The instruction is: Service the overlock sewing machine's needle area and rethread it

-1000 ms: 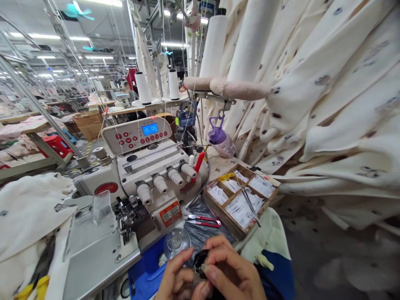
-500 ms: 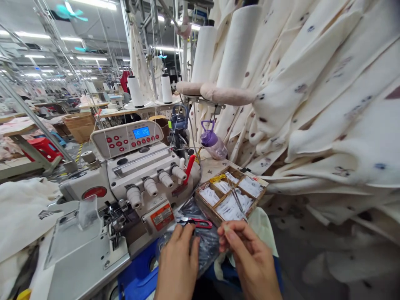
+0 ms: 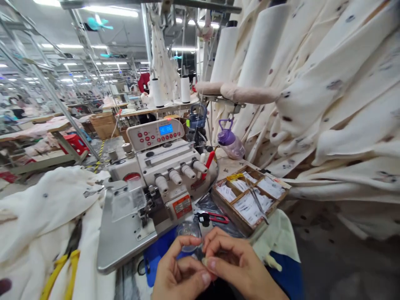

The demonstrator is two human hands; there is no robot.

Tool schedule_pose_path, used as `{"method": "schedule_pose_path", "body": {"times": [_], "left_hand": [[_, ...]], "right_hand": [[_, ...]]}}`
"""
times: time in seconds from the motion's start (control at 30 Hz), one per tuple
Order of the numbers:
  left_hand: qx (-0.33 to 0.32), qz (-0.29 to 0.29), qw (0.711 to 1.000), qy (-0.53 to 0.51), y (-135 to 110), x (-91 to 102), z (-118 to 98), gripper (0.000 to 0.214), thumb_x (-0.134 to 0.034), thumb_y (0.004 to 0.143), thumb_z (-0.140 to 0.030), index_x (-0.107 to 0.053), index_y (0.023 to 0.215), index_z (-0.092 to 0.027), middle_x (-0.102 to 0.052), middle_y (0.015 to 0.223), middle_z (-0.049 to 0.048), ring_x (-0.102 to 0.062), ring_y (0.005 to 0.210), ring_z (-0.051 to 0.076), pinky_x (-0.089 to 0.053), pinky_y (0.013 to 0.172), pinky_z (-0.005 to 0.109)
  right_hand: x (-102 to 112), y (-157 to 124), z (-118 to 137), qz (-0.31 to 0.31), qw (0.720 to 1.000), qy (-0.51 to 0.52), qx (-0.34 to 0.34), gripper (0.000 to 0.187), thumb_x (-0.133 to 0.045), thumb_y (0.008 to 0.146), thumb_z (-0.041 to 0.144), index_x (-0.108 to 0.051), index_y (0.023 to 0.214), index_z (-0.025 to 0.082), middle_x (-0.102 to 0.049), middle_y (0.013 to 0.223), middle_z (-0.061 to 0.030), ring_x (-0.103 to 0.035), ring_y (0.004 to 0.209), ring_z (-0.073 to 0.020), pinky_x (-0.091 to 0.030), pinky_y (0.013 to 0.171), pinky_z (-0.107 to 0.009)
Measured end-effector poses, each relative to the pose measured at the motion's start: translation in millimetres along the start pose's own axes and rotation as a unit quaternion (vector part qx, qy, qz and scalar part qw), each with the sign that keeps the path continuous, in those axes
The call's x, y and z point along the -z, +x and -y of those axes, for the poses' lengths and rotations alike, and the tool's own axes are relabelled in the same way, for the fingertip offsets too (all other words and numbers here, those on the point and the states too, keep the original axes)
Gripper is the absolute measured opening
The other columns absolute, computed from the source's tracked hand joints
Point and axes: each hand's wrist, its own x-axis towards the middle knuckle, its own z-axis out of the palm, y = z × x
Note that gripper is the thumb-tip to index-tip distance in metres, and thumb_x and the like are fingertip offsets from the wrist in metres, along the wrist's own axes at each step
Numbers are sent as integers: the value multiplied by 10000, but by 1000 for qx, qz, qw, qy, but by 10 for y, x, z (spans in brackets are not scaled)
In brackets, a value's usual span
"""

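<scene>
My right hand (image 3: pixel 236 260) pinches a small pale thing (image 3: pixel 204 261) between thumb and fingertips; it is too small to name. Close against it is my left hand (image 3: pixel 183 268), its fingers curled in and its thumb at the same spot. What the left fingers hold, if anything, is hidden. Just beyond the hands lie a red-handled cutting tool (image 3: pixel 218 218) and a clear round plastic piece (image 3: pixel 188 233). To the right of that tool stands a wooden compartment box (image 3: pixel 234 210) of white labels (image 3: pixel 253 206), with metal tweezers (image 3: pixel 258 204) lying across it.
An overlock sewing machine (image 3: pixel 170 166) with a lit display stands ahead. Yellow-handled scissors (image 3: pixel 64 266) rest on white fabric (image 3: pixel 46 204) at left. Printed cream fabric (image 3: pixel 337 104) hangs along the right. Large thread cones (image 3: pixel 264 46) and a purple-lidded bottle (image 3: pixel 231 141) are behind the box.
My left hand has left the red-handled tool and come together with my right hand. The view has swung left, bringing the yellow-handled scissors fully into sight.
</scene>
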Motion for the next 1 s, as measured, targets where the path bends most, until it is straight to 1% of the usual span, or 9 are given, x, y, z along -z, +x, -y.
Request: {"method": "schedule_pose_path", "body": {"times": [0.13, 0.23, 0.3, 0.43, 0.53, 0.73, 0.83, 0.9, 1.0], "left_hand": [[-9, -15, 1000, -11, -66, 88, -24, 615, -954, 500, -375, -616, 969, -163, -676, 553, -9, -624, 520, 103, -455, 568, 180], [6, -41, 999, -3, -93, 186, -16, 633, -960, 466, -397, -618, 941, -157, -678, 549, 2, -642, 502, 131, -437, 489, 170], [16, -71, 997, -3, -108, 254, 0, 650, -964, 440, -420, -639, 933, -150, -683, 561, 7, -652, 512, 131, -434, 469, 155], [37, -127, 991, -4, -147, 369, 11, 661, -965, 392, -462, -738, 922, -139, -715, 627, 32, -654, 563, 107, -479, 524, 152], [53, -141, 989, 9, -177, 414, 0, 593, -949, 392, -504, -774, 819, -133, -750, 702, 83, -664, 604, 113, -475, 525, 142], [23, -130, 991, 28, -197, 436, 16, 482, -920, 477, -503, -786, 775, -150, -746, 697, 85, -612, 570, 79, -360, 452, 95], [10, -134, 990, 36, -196, 434, 27, 479, -912, 482, -516, -787, 765, -151, -745, 694, 95, -570, 527, 63, -318, 436, 99], [6, -135, 990, 39, -192, 429, 34, 479, -906, 487, -524, -785, 760, -150, -745, 693, 102, -554, 509, 61, -308, 436, 107], [8, -138, 989, 47, -186, 424, 47, 455, -898, 508, -504, -782, 765, -147, -746, 707, 107, -563, 521, 69, -319, 449, 114]], "right_hand": [[-183, 73, -63, 33, 999, -27, -25, 199, -704, 786, 324, -629, 688, 168, -555, 765, -8, -527, 743, -153, -409, 676, -257], [-266, 58, -138, 40, 996, -37, -64, 313, -671, 827, 454, -636, 722, 161, -548, 713, -2, -500, 619, -124, -369, 521, -219], [-290, 13, -187, 18, 995, -61, -76, 412, -626, 851, 564, -674, 801, 159, -551, 692, -5, -488, 576, -119, -325, 450, -201], [-264, -122, -282, -31, 989, -121, -75, 464, -583, 882, 624, -701, 927, 178, -534, 640, 7, -484, 562, -119, -365, 474, -201], [-258, -206, -354, -15, 986, -142, -90, 468, -586, 882, 630, -704, 891, 178, -556, 665, -7, -498, 598, -126, -382, 485, -195], [-434, -258, -424, 16, 989, -79, -123, 510, -684, 760, 680, -746, 793, 175, -645, 691, -39, -492, 552, -110, -339, 420, -175], [-490, -260, -472, 26, 986, -37, -159, 547, -737, 704, 687, -777, 873, 168, -698, 749, -69, -530, 570, -114, -375, 432, -165], [-493, -261, -546, 21, 988, -9, -154, 554, -755, 694, 678, -779, 898, 163, -712, 760, -76, -542, 557, -108, -381, 422, -157], [-477, -256, -659, 20, 991, 22, -130, 514, -746, 734, 645, -770, 885, 155, -719, 748, -73, -537, 512, -89, -372, 394, -143]]}}
